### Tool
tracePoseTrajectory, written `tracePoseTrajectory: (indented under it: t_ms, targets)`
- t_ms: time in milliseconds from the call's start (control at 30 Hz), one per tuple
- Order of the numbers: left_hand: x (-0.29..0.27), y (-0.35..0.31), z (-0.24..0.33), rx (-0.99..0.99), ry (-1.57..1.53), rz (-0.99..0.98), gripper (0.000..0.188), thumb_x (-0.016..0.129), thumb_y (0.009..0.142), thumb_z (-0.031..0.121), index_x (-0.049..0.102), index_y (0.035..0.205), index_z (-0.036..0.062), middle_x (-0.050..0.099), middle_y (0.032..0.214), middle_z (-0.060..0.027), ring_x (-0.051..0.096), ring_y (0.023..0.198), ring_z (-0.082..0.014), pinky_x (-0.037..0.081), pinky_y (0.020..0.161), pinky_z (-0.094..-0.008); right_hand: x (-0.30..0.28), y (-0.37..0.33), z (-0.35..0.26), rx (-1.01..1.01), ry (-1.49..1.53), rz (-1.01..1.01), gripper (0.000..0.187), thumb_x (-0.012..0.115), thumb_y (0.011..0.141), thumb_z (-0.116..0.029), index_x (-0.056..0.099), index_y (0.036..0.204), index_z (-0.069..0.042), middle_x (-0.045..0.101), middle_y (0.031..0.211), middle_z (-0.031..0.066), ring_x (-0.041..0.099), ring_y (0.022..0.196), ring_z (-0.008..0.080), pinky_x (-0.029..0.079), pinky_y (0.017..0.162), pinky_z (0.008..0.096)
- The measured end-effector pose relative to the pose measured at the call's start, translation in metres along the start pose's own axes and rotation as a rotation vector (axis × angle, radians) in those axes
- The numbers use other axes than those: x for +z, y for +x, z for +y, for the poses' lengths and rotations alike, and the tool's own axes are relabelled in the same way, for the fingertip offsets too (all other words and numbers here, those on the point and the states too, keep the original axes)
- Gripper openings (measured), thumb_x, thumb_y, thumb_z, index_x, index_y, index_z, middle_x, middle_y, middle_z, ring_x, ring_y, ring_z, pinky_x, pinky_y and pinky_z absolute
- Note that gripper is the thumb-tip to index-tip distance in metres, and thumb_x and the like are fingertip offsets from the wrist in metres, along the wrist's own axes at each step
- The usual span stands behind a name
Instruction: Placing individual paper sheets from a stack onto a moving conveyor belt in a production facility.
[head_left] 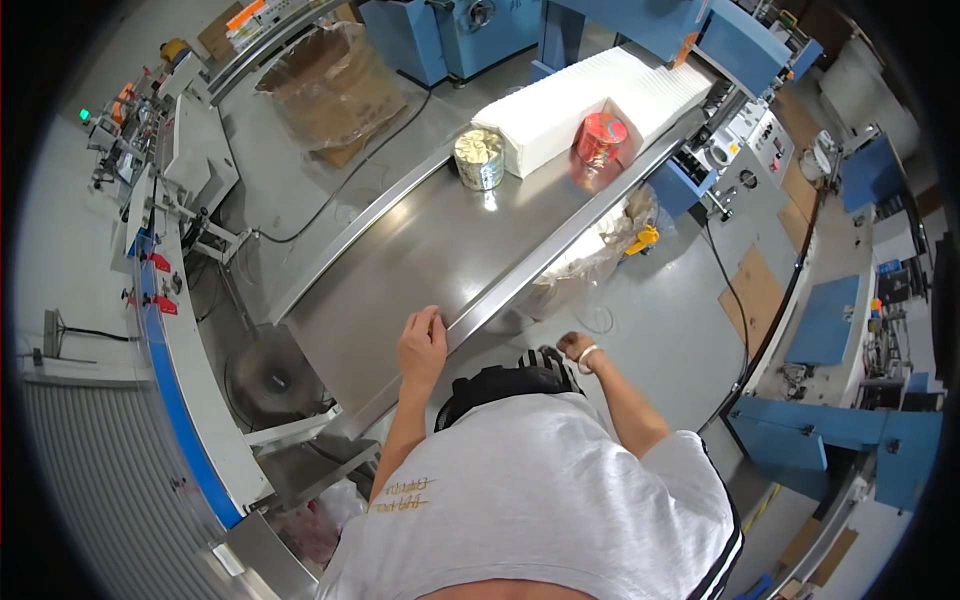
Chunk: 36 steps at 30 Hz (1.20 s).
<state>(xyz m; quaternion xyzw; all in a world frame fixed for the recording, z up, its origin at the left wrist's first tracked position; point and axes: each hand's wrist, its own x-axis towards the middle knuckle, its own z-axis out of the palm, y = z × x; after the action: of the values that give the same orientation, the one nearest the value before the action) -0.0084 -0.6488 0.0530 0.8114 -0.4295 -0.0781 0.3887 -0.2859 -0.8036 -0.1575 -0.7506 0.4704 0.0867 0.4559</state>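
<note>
My left hand (423, 345) is over the near end of a bare metal table (400, 262), close to its right rail. Its fingers are curled in, and nothing shows in them. Low on the right, apart from the table, is my right hand (577, 347), with a pale bracelet at the wrist. Its fingers are bent closed, and I see no object there. Farther up the table stands a short round cylinder (479, 160) with a shiny silver-gold wrap. A red cylinder (601, 140) sits beside a long row of tightly packed white sheets (560, 100).
A blue machine (640, 25) stands at the table's far end. Clear plastic bagging (575, 275) hangs by the right rail, near a yellow object (643, 240). A plastic-lined carton (335, 90) is on the floor at the far left. Black cables cross the floor on both sides.
</note>
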Motion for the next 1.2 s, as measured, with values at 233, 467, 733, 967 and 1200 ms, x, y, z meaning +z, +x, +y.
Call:
tracePoseTrajectory:
  t_ms: [233, 467, 733, 967, 1200]
  targets:
    - [0.005, 0.004, -0.002, -0.152, -0.118, -0.027, 0.021, 0.056, 0.083, 0.009, 0.061, 0.102, 0.0045, 0.060, 0.087, -0.0124, 0.060, 0.070, -0.0248, 0.048, 0.063, -0.0339, -0.129, -0.033, -0.160, -0.181, 0.321, -0.613, 0.028, 0.060, 0.087, -0.030, 0.063, 0.100, -0.005, 0.060, 0.074, -0.0026, 0.053, 0.065, 0.0057, 0.045, 0.059, 0.0206]
    - [0.035, 0.061, 0.062, -0.175, -0.195, 0.025, 0.027, 0.061, 0.081, 0.011, 0.059, 0.107, 0.0030, 0.060, 0.093, -0.0129, 0.060, 0.069, -0.0201, 0.048, 0.062, -0.0306, -0.232, 0.008, -0.204, -0.621, 0.094, 0.016, 0.017, 0.062, 0.083, -0.020, 0.063, 0.091, -0.005, 0.061, 0.067, 0.0033, 0.056, 0.060, 0.0121, 0.046, 0.058, 0.0272]
    - [0.131, 0.152, 0.153, 0.101, -0.190, -0.134, 0.031, 0.063, 0.079, 0.013, 0.059, 0.108, 0.0056, 0.058, 0.104, -0.0124, 0.062, 0.078, -0.0232, 0.050, 0.067, -0.0339, -0.318, 0.022, -0.145, -0.544, -0.098, 0.687, 0.016, 0.060, 0.082, -0.018, 0.065, 0.096, -0.013, 0.063, 0.081, 0.0088, 0.062, 0.071, 0.0283, 0.049, 0.062, 0.0371]
    - [0.228, 0.233, 0.210, 0.412, 0.160, -0.123, 0.071, 0.071, 0.070, 0.027, 0.038, 0.131, 0.0090, 0.047, 0.108, -0.0208, 0.053, 0.095, -0.0373, 0.048, 0.074, -0.0441, -0.353, 0.034, -0.129, -0.564, -0.269, 0.739, 0.020, 0.060, 0.080, -0.015, 0.062, 0.100, -0.015, 0.060, 0.080, 0.0071, 0.061, 0.079, 0.0273, 0.049, 0.064, 0.0391]
    - [0.252, 0.248, 0.210, 0.276, 0.175, -0.149, 0.072, 0.073, 0.067, 0.033, 0.043, 0.128, 0.0086, 0.048, 0.104, -0.0197, 0.055, 0.093, -0.0366, 0.049, 0.074, -0.0437, -0.359, 0.047, -0.120, -0.600, -0.279, 0.651, 0.015, 0.061, 0.079, -0.016, 0.063, 0.092, -0.010, 0.061, 0.082, 0.0075, 0.061, 0.079, 0.0276, 0.050, 0.065, 0.0389]
